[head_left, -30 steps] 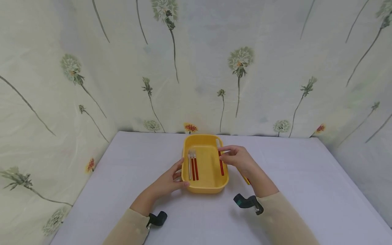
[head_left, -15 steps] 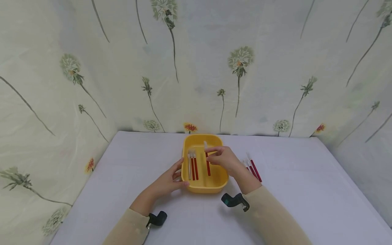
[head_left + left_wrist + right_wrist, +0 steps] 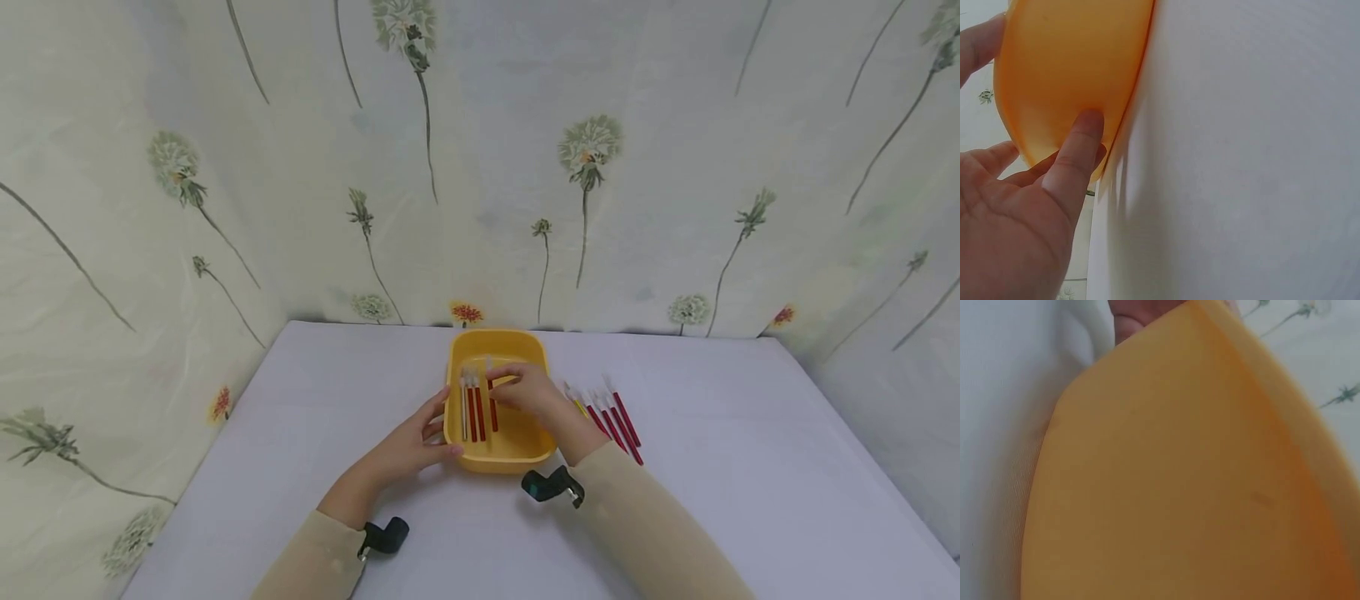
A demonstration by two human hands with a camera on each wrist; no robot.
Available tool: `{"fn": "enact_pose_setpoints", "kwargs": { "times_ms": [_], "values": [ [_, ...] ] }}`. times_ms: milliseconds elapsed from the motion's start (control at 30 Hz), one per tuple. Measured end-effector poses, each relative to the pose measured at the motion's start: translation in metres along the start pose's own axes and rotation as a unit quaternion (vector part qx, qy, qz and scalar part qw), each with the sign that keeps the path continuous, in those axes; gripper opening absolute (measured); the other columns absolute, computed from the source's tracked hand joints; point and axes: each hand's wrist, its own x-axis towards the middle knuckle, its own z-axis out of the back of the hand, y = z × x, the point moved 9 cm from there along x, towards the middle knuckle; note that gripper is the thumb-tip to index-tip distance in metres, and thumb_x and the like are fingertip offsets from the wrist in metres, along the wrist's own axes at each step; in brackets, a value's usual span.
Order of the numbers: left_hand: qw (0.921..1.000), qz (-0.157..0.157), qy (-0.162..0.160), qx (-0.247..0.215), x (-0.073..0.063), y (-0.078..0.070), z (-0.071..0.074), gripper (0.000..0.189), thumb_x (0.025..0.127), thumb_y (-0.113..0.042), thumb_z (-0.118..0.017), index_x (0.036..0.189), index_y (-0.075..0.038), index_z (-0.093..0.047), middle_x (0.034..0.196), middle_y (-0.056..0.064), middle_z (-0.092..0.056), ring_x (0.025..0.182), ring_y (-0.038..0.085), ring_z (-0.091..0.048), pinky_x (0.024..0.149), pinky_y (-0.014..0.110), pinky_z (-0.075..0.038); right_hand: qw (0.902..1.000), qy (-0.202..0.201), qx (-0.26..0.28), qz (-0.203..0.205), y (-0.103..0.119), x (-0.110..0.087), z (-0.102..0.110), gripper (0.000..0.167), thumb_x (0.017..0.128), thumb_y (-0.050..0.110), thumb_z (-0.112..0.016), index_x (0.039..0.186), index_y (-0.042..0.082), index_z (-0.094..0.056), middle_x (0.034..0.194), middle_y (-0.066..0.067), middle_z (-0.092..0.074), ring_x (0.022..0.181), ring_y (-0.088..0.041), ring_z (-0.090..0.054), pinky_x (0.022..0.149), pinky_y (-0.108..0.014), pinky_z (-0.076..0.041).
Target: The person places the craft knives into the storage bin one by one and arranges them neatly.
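Note:
A yellow plastic basin (image 3: 510, 465) stands on the table. My left hand (image 3: 408, 442) rests against its left side, fingers spread along the outer wall and thumb at the near corner. In the left wrist view those fingertips touch the basin wall (image 3: 1072, 69). Inside the basin my right hand (image 3: 525, 390) pinches a red-handled paintbrush (image 3: 494, 417) at its upper part. It stands just right of a row of paintbrushes (image 3: 473, 415), two red-handled and one pale. The right wrist view is mostly filled by the basin's outer wall (image 3: 1147, 462); the pinching fingers are hidden there.
Several more paintbrushes (image 3: 615, 421), mostly red-handled and one yellow, lie on the white table (image 3: 720, 467) right of the basin, partly covered by the right forearm. Behind the table hangs a dandelion-printed cloth (image 3: 480, 167). Small black devices (image 3: 553, 485) sit at both wrists.
My right hand has carried the red-handled paintbrush leftward from the basin's right side to beside the row. The brushes on the table have come into view. My left hand has stayed put.

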Motion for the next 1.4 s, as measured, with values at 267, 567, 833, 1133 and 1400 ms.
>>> {"fn": "enact_pose_setpoints", "kwargs": {
  "times_ms": [267,567,833,1133,1400],
  "values": [
    [1.0,0.008,-0.002,0.001,0.001,0.004,0.0,0.1,0.087,-0.031,-0.08,0.162,-0.026,-0.015,0.162,0.008,-0.028,0.143,0.031,-0.039,0.11,0.049,-0.04,0.9984,0.004,-0.056,-0.011,-0.004,0.006,-0.005,0.026,0.088,0.0,-0.072,0.114,0.002,-0.072,0.109,-0.013,-0.067,0.08,-0.019,-0.061,0.071,-0.026,-0.054],
    [1.0,0.001,-0.001,-0.003,0.002,0.005,-0.001,0.1,0.087,-0.03,-0.08,0.162,-0.024,-0.014,0.161,0.01,-0.028,0.143,0.032,-0.039,0.109,0.047,-0.042,0.9984,0.031,-0.042,-0.021,-0.013,0.012,-0.013,0.023,0.09,-0.002,-0.069,0.113,0.001,-0.071,0.108,-0.014,-0.068,0.08,-0.019,-0.066,0.076,-0.03,-0.059],
    [0.9999,0.009,-0.006,0.0,0.001,0.005,0.0,0.1,0.086,-0.034,-0.08,0.162,-0.027,-0.015,0.161,0.009,-0.029,0.143,0.032,-0.038,0.11,0.048,-0.04,0.9978,0.034,-0.053,-0.018,-0.011,0.014,-0.014,0.019,0.088,-0.006,-0.067,0.106,-0.002,-0.07,0.096,-0.013,-0.069,0.075,-0.018,-0.066,0.068,-0.027,-0.057],
    [1.0,0.0,-0.008,-0.001,0.002,0.005,-0.001,0.1,0.086,-0.031,-0.081,0.162,-0.025,-0.016,0.161,0.011,-0.029,0.143,0.033,-0.038,0.11,0.048,-0.04,0.9966,0.017,-0.075,-0.029,-0.013,0.013,-0.013,0.022,0.088,-0.002,-0.069,0.11,0.0,-0.072,0.093,-0.01,-0.068,0.073,-0.02,-0.062,0.066,-0.026,-0.055],
    [1.0,0.004,-0.008,0.002,0.001,0.005,-0.001,0.101,0.085,-0.033,-0.081,0.162,-0.027,-0.016,0.161,0.01,-0.03,0.143,0.033,-0.038,0.11,0.048,-0.041,0.9961,0.01,-0.086,-0.015,-0.013,0.015,-0.011,0.02,0.089,0.0,-0.068,0.108,0.002,-0.073,0.093,-0.009,-0.068,0.074,-0.018,-0.061,0.065,-0.026,-0.053]
  ]
}}
